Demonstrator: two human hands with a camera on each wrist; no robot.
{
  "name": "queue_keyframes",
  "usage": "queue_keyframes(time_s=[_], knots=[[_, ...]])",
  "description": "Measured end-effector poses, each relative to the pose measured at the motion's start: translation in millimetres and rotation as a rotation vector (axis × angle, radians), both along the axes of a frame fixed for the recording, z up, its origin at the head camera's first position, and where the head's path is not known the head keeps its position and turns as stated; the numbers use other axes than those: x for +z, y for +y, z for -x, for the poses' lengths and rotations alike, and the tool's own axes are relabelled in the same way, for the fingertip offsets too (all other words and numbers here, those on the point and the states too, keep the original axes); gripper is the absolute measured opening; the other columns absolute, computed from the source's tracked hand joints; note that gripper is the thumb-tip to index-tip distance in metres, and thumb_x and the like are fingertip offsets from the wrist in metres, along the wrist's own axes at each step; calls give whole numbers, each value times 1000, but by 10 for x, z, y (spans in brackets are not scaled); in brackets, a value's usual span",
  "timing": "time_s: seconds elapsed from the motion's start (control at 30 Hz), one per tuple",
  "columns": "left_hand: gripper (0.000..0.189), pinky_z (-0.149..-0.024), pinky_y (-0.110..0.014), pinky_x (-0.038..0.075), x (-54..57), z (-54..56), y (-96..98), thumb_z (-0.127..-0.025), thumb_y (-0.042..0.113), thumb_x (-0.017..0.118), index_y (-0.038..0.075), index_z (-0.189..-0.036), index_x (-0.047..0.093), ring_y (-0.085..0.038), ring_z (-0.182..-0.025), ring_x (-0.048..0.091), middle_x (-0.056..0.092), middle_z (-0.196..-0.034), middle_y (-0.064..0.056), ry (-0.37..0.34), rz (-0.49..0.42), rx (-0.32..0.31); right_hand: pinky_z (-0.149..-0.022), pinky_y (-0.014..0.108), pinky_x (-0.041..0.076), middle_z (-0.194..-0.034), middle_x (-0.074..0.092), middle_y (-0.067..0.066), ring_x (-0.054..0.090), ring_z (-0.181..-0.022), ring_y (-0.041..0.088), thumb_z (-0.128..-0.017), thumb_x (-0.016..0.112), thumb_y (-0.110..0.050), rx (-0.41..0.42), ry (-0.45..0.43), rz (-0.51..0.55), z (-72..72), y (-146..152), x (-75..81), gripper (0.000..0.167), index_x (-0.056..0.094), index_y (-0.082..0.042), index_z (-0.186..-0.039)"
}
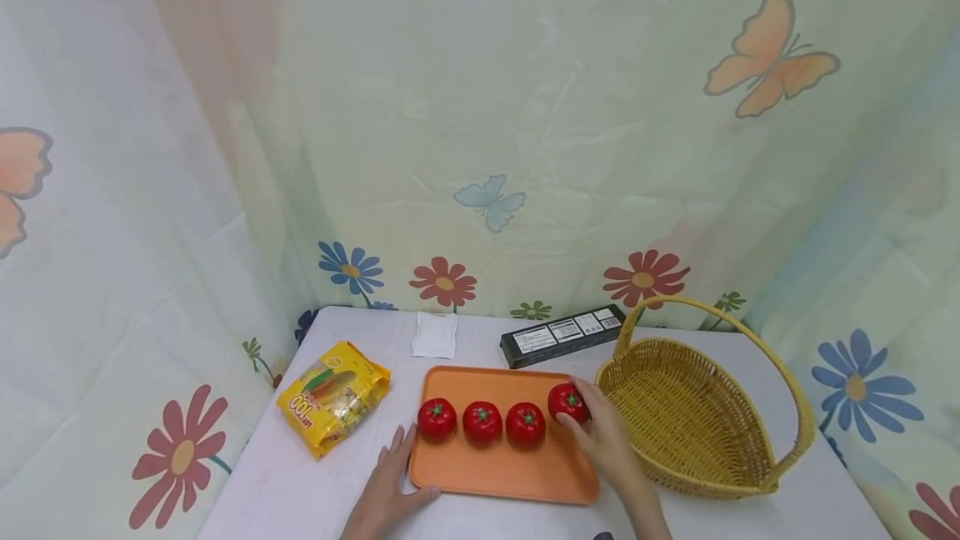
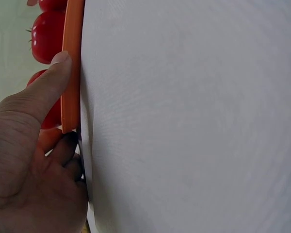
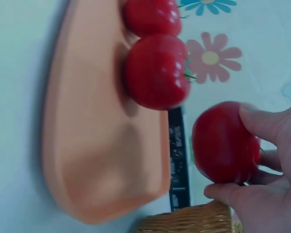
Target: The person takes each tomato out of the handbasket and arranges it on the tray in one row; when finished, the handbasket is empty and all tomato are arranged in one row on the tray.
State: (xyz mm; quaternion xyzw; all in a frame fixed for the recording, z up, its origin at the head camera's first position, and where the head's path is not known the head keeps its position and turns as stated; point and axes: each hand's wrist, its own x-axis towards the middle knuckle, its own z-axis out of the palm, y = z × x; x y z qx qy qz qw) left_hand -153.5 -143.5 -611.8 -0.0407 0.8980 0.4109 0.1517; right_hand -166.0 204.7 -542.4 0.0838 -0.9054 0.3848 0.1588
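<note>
My right hand (image 1: 609, 440) holds a glossy red tomato (image 3: 225, 142) between thumb and fingers, raised over the right end of the orange tray (image 1: 480, 473). In the right wrist view a gap separates this tomato from the tray floor. Three more tomatoes stand in a row on the tray: a left one (image 1: 437, 419), a middle one (image 1: 482, 423) and a right one (image 1: 526, 425). At the tray's near left corner, my left hand (image 1: 382, 490) holds the rim, thumb along the front edge (image 2: 70, 92) and fingers at the left side, partly hidden in the left wrist view.
A yellow wicker basket (image 1: 686, 415) with a tall handle stands right of the tray, near my right hand. Behind the tray lie a long black box (image 1: 562, 336) and a white packet (image 1: 435, 335). A yellow snack bag (image 1: 333, 398) lies at left. Printed curtains surround the table.
</note>
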Motion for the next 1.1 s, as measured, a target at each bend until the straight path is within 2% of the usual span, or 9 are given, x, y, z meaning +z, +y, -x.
queue_keyframes(time_s=[0.3,0.4,0.43,0.57,0.63,0.67,0.9,1.0,1.1], knots=[[110,-118,-85,27,-5,-2,-11,-80,46,95,16,-169,38,-65,-155,19,27,-175,-24,17,-11,-12,-106,72,51,-138,57,38,60,-127,57,-92,80,4,-30,128,-55,-19,-107,-295,62,51,19,-145],[110,-118,-85,27,-9,0,-15,-80,47,95,16,-169,38,-65,-155,19,27,-175,-25,21,-10,-13,-109,74,49,-141,54,38,55,-130,59,-97,76,-3,-51,146,-48,-14,-125,-423,61,49,17,-147],[110,-118,-85,27,-9,1,-15,-80,47,95,16,-169,38,-65,-155,19,27,-175,-25,22,-10,-13,-115,69,47,-143,52,37,53,-134,57,-100,74,-7,-57,151,-44,-9,-122,-495,60,48,16,-149],[110,-118,-84,28,-11,5,-13,-80,45,95,15,-169,38,-65,-154,20,27,-175,-25,17,-3,-13,-119,68,41,-150,46,34,45,-141,54,-105,69,-10,-83,71,-18,-32,-158,-562,60,44,13,-154],[110,-118,-84,28,-7,4,-10,-79,44,96,15,-169,38,-65,-155,20,28,-174,-25,12,1,-11,-121,69,38,-154,44,34,41,-147,52,-104,68,-5,-90,21,-14,-52,-173,-548,61,42,12,-157],[110,-119,-84,28,-6,6,-9,-79,44,96,15,-169,38,-65,-155,20,28,-174,-25,9,2,-10,-118,73,39,-155,43,33,40,-146,54,-102,69,-1,-95,-7,-15,-68,-190,-505,62,42,13,-156],[110,-118,-84,28,-3,4,-4,-79,44,96,16,-168,39,-65,-155,20,28,-175,-25,6,5,-8,-117,73,40,-154,44,37,41,-146,56,-99,70,6,-113,12,-64,-107,-201,-539,63,41,17,-154],[110,-118,-84,28,-10,1,-9,-79,45,95,16,-169,38,-65,-155,20,28,-175,-25,13,6,-12,-120,73,38,-154,41,38,39,-147,57,-100,68,4,-122,-20,-44,-114,-195,-568,64,39,16,-156],[110,-118,-84,27,-9,-3,-10,-79,45,95,16,-169,38,-65,-155,20,27,-175,-25,14,2,-14,-123,71,35,-157,38,38,37,-150,57,-103,67,0,-143,-102,-21,-122,-193,-565,67,34,14,-159]])
